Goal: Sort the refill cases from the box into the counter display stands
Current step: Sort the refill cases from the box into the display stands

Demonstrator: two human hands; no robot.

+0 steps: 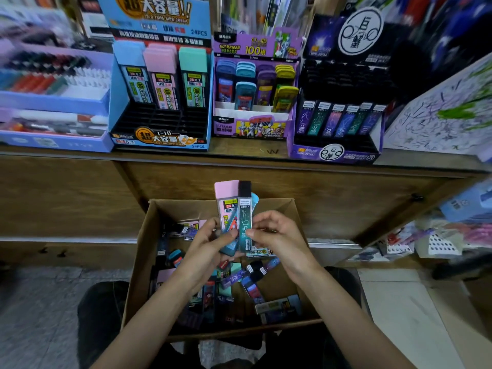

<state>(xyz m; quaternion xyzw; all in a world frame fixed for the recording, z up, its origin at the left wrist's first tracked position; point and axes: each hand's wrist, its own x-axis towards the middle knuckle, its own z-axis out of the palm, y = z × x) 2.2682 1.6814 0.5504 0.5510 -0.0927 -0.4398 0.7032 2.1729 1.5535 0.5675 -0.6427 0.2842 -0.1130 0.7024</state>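
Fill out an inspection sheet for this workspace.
Surface: wooden counter carrying three display stands: blue stand, middle purple stand, dark stand, all partly stocked.
Job's things: cardboard box below the counter, loose cases piled inside; pink-topped case and slim dark case held above it.
Clutter: pen trays left of the stands; scribbled paper on the right.
Grippers: left hand grips the pink-topped case with others behind; right hand pinches the slim dark case.
Cables: nothing seen.
Surroundings: stationery shelves, blurred.
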